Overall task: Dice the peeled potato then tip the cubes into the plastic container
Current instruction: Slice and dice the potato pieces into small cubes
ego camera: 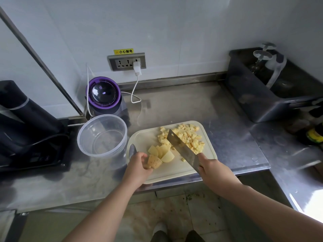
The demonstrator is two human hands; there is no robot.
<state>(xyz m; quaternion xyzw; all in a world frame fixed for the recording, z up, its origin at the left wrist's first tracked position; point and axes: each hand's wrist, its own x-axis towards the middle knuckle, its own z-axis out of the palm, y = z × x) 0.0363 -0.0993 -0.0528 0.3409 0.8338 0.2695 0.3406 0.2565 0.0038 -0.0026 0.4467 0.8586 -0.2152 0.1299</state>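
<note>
Nearest to the camera, the left hand [138, 163] is seen at the near left part of the cutting board [174, 173]. Its fingers [142, 156] are curled round a potato chunk [154, 161]. To the right, the handle of the cleaver [181, 147] is gripped by the right hand [212, 167], with the fingers closed round it. The blade is held with its long axis on a diagonal, from near right to far left, and its edge is turned down towards the board.

Just beyond the held chunk, a few uncut slices [160, 151] are laid between the left hand and the blade. The next cut is therefore judged to fall on the left side of the blade, towards the left fingers. Behind the blade, the finished cubes [189, 137] are heaped on the far right part of the board.

The plastic container [103, 135] is placed on the tabletop [227, 116] just beside the left edge of the board, and nothing is seen inside it. The left hand is the nearer one to it.
</note>
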